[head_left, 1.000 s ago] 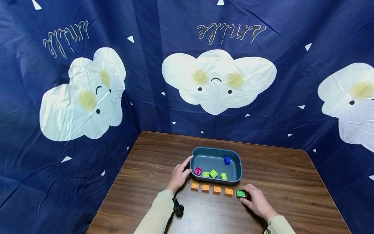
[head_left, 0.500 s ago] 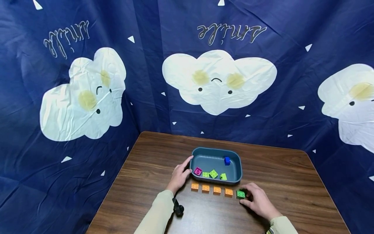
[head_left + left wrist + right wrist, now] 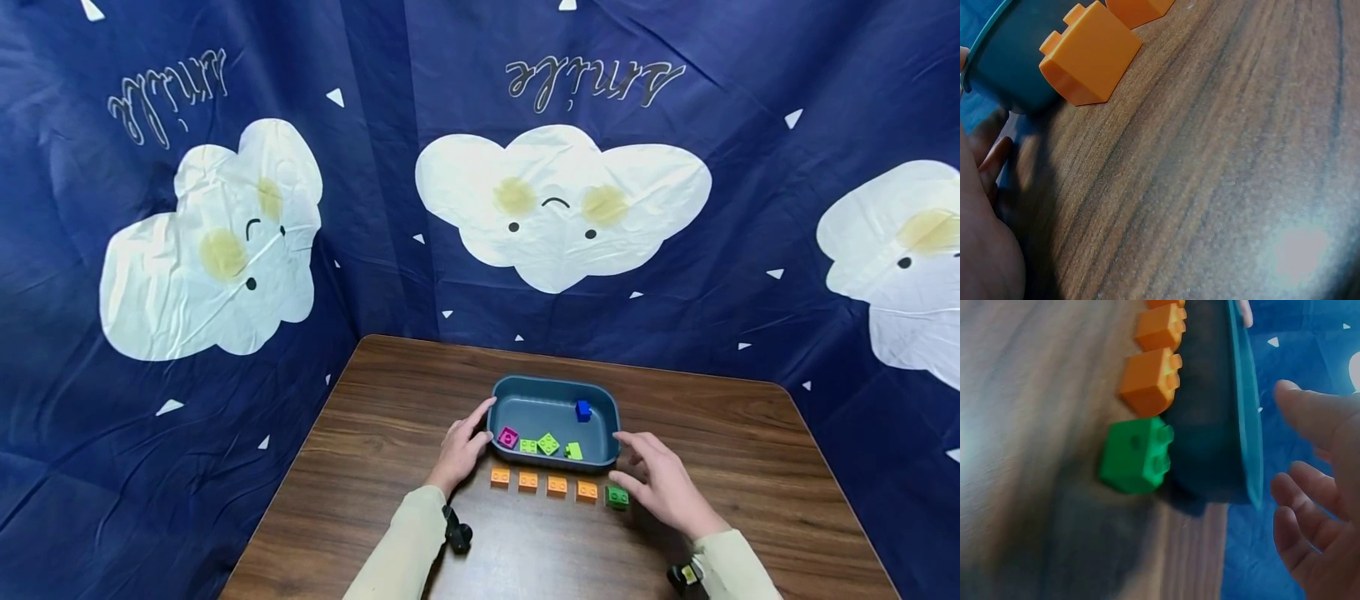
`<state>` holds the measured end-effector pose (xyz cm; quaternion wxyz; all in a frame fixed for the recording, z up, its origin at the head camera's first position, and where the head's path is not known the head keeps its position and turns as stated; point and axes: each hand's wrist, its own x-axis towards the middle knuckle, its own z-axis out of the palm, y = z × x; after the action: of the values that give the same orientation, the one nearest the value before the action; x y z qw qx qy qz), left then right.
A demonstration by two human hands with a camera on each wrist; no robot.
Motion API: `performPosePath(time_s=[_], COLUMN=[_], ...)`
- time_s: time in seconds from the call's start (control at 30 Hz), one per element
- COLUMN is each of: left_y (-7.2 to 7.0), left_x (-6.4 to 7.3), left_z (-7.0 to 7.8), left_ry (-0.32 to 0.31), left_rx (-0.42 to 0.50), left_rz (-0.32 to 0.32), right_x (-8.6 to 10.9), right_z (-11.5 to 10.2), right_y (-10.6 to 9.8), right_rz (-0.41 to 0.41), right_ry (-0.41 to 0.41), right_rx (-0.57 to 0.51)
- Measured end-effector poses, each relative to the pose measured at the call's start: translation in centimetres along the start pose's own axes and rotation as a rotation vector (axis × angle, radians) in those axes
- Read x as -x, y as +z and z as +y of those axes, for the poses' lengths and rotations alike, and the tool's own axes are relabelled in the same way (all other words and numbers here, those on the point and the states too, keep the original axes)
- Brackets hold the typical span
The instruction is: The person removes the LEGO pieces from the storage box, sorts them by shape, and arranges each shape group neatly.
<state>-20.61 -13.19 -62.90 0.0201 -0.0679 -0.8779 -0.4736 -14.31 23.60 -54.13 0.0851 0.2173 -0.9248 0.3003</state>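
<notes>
A blue-grey plastic bin sits mid-table, with my left hand resting thumb and fingers against its left end. In front of it runs a row of several orange toy bricks, ending at the right with a green brick. My right hand is off the green brick, holding nothing, fingers spread and thumb apart, fingertips by the bin's right end. The right wrist view shows that green brick standing on the wood, beside the orange ones.
Inside the bin lie a magenta brick, a blue brick and several lime-green bricks. The wooden table meets a dark blue cloth backdrop printed with clouds at its back and sides.
My right hand has let go of the green brick and risen away toward the bin's right end, fingers opening. The brick stays at the row's end; the left hand has not moved.
</notes>
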Motion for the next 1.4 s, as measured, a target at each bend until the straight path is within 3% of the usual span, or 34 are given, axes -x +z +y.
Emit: performPosePath(time_s=[0.23,0.57,0.73,1.03,1.4], left_y=[0.1,0.0,0.0,0.0,0.0], left_x=[0.0,0.0,-0.1,0.1,0.1], left_z=[-0.2,-0.3,-0.2,-0.1,-0.3], left_ry=[0.001,0.006,0.001,0.01,0.012], left_rx=[0.001,-0.009,-0.005,-0.003,-0.009], left_rz=[0.003,0.007,0.007,0.007,0.01], right_x=[-2.8,-6.5,-8.1,-9.9,-11.2], right_z=[-0.6,-0.5,-0.7,-0.9,-1.2], right_y=[0.1,1.6,2.7,4.1,5.0], right_rz=[-0.028,-0.183,-0.302,-0.476,-0.566], right_ry=[-0.042,-0.042,-0.045,0.082,0.221], right_rx=[-0.008,0.008,0.016,0.055,0.134])
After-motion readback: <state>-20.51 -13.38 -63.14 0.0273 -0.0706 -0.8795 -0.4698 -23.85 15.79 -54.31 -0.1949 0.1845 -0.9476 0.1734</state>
